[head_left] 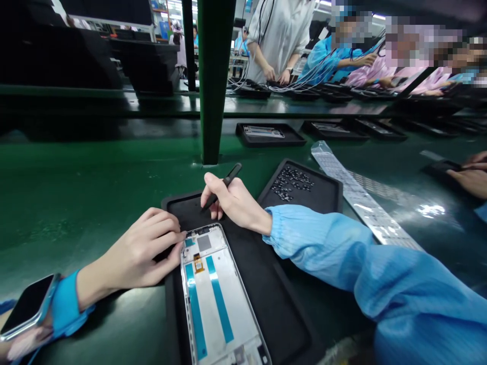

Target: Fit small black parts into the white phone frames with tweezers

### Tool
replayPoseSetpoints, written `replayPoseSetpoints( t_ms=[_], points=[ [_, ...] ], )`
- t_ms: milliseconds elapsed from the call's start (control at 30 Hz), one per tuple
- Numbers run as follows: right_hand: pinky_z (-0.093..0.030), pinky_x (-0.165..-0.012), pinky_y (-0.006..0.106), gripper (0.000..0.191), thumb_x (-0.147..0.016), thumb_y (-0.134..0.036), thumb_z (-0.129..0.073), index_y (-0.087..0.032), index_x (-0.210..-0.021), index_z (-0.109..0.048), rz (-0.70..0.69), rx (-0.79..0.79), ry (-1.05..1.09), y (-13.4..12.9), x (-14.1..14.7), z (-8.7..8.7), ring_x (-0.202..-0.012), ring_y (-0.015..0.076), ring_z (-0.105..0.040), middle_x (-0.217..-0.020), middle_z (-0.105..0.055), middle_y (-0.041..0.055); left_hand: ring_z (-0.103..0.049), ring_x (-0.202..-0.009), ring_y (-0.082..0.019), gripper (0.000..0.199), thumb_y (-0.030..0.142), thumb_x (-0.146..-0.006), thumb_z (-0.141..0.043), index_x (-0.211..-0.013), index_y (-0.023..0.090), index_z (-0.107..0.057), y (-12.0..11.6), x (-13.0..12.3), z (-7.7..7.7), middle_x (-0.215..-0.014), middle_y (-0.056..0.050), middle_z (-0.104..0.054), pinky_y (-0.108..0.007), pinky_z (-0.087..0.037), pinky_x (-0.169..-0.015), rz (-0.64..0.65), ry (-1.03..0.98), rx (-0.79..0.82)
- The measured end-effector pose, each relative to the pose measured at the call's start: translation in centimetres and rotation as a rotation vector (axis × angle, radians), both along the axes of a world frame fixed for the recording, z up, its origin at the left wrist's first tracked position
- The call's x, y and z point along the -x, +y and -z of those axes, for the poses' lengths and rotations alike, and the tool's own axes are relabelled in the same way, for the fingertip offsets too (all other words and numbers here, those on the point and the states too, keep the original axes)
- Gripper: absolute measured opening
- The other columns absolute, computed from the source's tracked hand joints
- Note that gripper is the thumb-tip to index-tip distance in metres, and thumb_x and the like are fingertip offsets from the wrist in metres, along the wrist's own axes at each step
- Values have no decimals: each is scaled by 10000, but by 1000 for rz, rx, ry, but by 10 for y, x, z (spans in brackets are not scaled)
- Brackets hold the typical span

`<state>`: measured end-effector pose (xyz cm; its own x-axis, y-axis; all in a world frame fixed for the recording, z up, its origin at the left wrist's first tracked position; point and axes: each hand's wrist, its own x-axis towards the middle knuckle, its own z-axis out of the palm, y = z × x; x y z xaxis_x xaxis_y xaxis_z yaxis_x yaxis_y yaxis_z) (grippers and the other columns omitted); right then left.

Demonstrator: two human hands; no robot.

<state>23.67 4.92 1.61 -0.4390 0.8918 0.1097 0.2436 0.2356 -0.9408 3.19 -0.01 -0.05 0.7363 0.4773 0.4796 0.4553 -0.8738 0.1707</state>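
Observation:
A silver phone mid-frame (207, 304) with two long blue strips and a small orange flex piece lies in a black tray (262, 299). My left hand (148, 248) comes from the left, its fingers bent together and closed on the frame's upper left corner. My right hand (238, 203) is above the tray's far end, closed around slim black tweezers (231, 175). Their tip points down toward the tray floor, just beyond the frame's top edge. What the tip touches, if anything, is too small to make out.
A second black tray (323, 197) with many tiny black parts sits to the right. Beside it lies a long clear plastic strip (353, 192). A green post (215, 81) rises behind my hands. Farther back are trays with phone frames (262, 132). A co-worker's hand (472, 177) is at far right.

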Motion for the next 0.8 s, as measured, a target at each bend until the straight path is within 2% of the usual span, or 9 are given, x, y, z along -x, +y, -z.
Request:
replayPoseSetpoints(
  t_ms=[67, 133, 200, 333, 567, 800],
  points=[
    [-445, -557, 178, 503, -880, -537, -378, -110, -700, -573, -88, 9, 32, -2, -1, 0, -565, 72, -566, -664, -582, 25, -569, -825, -181, 116, 77, -796, -514, -853, 139, -594, 0, -1, -1, -835, -70, -615, -350, -451, -750, -12, -1, 31],
    [-457, -587, 181, 363, -822, -481, -533, -122, -777, -567, -184, -32, 55, -4, -1, 1, -643, 83, -586, -747, -591, 13, -570, -818, -176, 116, 87, -804, -506, -840, 147, -598, -1, -1, -1, -836, -66, -615, -338, -457, -743, -22, -10, 59],
    [-459, -596, 185, 312, -758, -424, -638, -132, -827, -551, -237, -69, 46, -6, 0, 2, -667, 90, -592, -758, -593, 0, -573, -805, -170, 125, 92, -809, -496, -830, 154, -603, -1, -1, -1, -833, -62, -620, -329, -460, -731, -27, -20, 75],
    [-465, -613, 203, 271, -796, -386, -608, -135, -821, -510, -217, -80, 10, -9, 1, 4, -654, 110, -622, -683, -595, -6, -574, -807, -170, 133, 90, -808, -491, -825, 153, -607, -1, -1, 0, -826, -59, -620, -327, -462, -731, -31, -24, 97],
    [-436, -638, 212, 231, -806, -351, -608, -131, -777, -541, -186, -288, -98, -10, 1, 5, -673, 108, -590, -705, -586, -1, -559, -799, -167, 127, 61, -796, -507, -841, 151, -586, -1, -1, -1, -822, -57, -606, -327, -451, -722, -9, -30, 79],
    [-422, -638, 211, 186, -818, -297, -599, -122, -773, -556, -197, -335, -105, -10, 2, 5, -663, 99, -560, -705, -576, 1, -549, -808, -164, 136, 58, -798, -507, -861, 157, -576, -1, 0, 0, -839, -59, -601, -333, -445, -721, -8, -26, 79]
  ],
)
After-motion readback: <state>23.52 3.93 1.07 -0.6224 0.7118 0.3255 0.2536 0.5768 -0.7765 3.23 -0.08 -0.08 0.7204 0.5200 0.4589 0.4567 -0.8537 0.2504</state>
